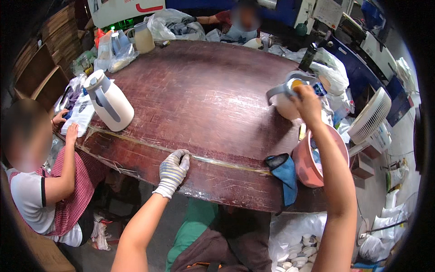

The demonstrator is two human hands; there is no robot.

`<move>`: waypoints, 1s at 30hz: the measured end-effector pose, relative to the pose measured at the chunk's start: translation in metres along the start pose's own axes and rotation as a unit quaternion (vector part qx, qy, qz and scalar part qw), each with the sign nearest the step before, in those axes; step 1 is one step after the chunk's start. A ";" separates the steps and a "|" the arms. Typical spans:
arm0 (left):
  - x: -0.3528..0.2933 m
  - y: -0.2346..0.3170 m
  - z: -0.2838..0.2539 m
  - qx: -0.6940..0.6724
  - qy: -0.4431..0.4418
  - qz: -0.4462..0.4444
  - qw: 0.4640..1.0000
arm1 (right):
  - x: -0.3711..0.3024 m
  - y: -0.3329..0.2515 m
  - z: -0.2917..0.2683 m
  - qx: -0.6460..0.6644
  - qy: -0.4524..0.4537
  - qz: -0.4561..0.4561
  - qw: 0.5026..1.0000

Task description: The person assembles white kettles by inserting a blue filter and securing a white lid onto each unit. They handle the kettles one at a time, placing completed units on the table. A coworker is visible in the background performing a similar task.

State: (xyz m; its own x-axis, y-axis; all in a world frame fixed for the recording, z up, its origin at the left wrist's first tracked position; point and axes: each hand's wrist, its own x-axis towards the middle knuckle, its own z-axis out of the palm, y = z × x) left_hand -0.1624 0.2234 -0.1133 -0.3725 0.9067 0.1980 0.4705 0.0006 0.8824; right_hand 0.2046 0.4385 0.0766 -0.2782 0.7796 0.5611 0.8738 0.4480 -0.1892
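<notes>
My left hand, in a white striped glove, is near the table's front edge with its fingers curled together. Whether anything small is in them cannot be seen. At the right side of the table, my bare right hand is at the top of a pale jug with a grey handle and rim. A small yellow-orange thing shows at its fingertips, blurred, its kind unclear. The jug stands on the dark red table. Another white jug with a grey lid and handle stands at the left.
A pink bucket and a blue cloth are beside my right forearm. Plastic bags and a white fan lie beyond. One person sits at left, another across. White lids fill a bag below.
</notes>
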 end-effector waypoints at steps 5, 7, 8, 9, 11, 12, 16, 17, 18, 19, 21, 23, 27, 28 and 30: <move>0.004 0.011 -0.007 -0.021 -0.010 -0.014 1.000 | -0.073 -0.080 -0.064 0.228 0.019 -0.045 0.972; 0.007 -0.013 -0.016 -0.191 -0.028 -0.048 0.980 | -0.115 -0.109 -0.100 0.409 -0.052 0.085 0.907; 0.006 -0.001 -0.022 -0.261 -0.032 -0.079 0.961 | -0.140 -0.114 -0.119 0.426 -0.078 0.131 0.892; 0.003 0.015 -0.024 -0.320 -0.024 -0.111 0.940 | -0.165 -0.122 -0.137 0.496 -0.107 0.215 0.835; -0.022 0.064 -0.024 -0.404 -0.080 -0.204 0.888 | -0.223 -0.125 -0.152 0.566 -0.116 0.288 0.764; -0.040 0.090 -0.023 -0.397 -0.168 -0.185 0.883 | -0.252 -0.125 -0.153 0.552 -0.145 0.315 0.758; -0.133 0.165 -0.009 -0.185 -0.583 -0.170 0.773 | -0.340 -0.144 -0.124 0.506 -0.248 0.363 0.743; -0.165 0.198 -0.015 -0.233 -0.583 -0.267 0.731 | -0.363 -0.140 -0.112 0.534 -0.252 0.346 0.729; -0.182 0.188 -0.012 -0.228 -0.574 -0.273 0.738 | -0.373 -0.138 -0.116 0.540 -0.222 0.355 0.730; -0.193 0.177 -0.010 -0.222 -0.561 -0.276 0.749 | -0.378 -0.133 -0.119 0.549 -0.191 0.357 0.731; -0.202 0.167 -0.004 -0.230 -0.466 -0.255 0.815 | -0.395 -0.096 -0.136 0.363 -0.131 0.331 0.861; -0.200 0.181 -0.008 -0.212 -0.423 -0.240 0.848 | -0.424 -0.048 -0.146 0.199 -0.128 0.368 0.899; -0.204 0.184 -0.011 -0.209 -0.425 -0.217 0.854 | -0.535 0.049 -0.140 -0.096 -0.311 0.438 0.838; -0.207 0.179 -0.010 -0.212 -0.426 -0.224 0.851 | -0.551 0.054 -0.136 -0.139 -0.337 0.461 0.809; -0.215 0.167 -0.007 -0.209 -0.435 -0.217 0.849 | -0.561 0.051 -0.127 -0.203 -0.367 0.469 0.777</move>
State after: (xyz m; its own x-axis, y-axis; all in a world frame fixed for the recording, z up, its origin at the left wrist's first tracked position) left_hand -0.0097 0.0258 -0.0057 0.3786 0.8283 -0.4130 0.0473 0.4283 0.9024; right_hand 0.4557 -0.0322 -0.1454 0.5341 0.7867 -0.3096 0.8424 -0.5260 0.1168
